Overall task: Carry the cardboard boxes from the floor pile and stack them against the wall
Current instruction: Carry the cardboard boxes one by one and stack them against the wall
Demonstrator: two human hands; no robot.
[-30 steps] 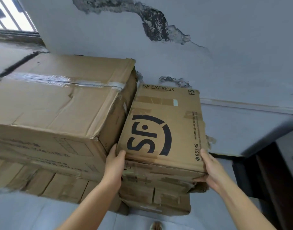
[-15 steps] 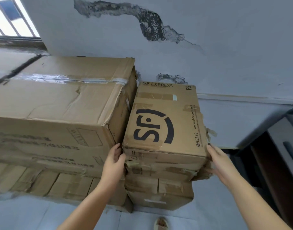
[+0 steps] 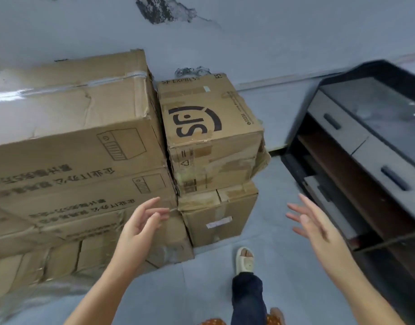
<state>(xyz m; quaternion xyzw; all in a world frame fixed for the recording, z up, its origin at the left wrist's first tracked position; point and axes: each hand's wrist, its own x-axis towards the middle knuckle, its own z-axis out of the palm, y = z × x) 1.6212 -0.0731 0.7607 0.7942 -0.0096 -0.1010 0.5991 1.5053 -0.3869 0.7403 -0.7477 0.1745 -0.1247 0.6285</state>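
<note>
Both my hands are free: the left hand (image 3: 140, 227) and the right hand (image 3: 313, 225) hang in the air with fingers spread, grasping nothing. The SF Express box (image 3: 208, 134) sits on a smaller carton (image 3: 219, 218) at the foot of the wall (image 3: 272, 43), tight beside the large taped box (image 3: 70, 127). Its torn right-hand flap overhangs the carton below, so I judge the column could lean toward the dark drawer cabinet (image 3: 366, 146) if more weight lands off-centre.
</note>
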